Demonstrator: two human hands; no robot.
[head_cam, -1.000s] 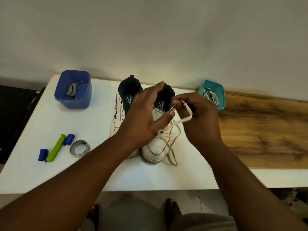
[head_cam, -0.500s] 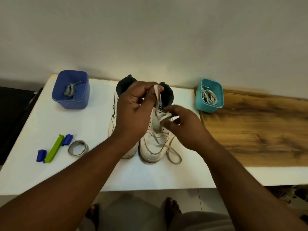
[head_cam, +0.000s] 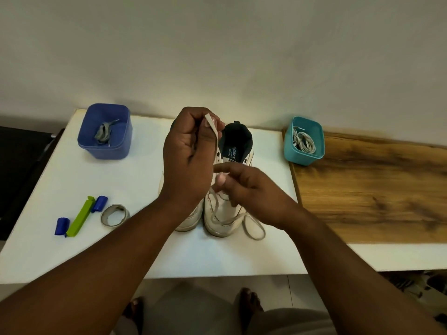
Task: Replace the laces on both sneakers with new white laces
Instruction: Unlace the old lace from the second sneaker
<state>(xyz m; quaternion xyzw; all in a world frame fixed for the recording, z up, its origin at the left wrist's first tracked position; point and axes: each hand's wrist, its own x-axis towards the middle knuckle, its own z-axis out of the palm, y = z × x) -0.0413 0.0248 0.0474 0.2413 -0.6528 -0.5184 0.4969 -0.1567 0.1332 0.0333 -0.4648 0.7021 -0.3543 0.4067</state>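
Left hand (head_cam: 187,151) is raised over the sneakers (head_cam: 225,209), fingers curled, pinching a lace (head_cam: 212,125) end at 12 o'clock. Right hand (head_cam: 244,187) sits lower at 3 o'clock, fingers pinching the same lace.

A plain off-white wall (head_cam: 217,49) is filling the upper half of the view, evenly and softly lit. A white table (head_cam: 72,250) is standing against it, and a brown wood-grain board (head_cam: 377,189) is lying across its right part. Pale floor tiles (head_cam: 193,293) are showing below the table's near edge. Something dark (head_cam: 17,170) is sitting at the far left, too dim to identify.
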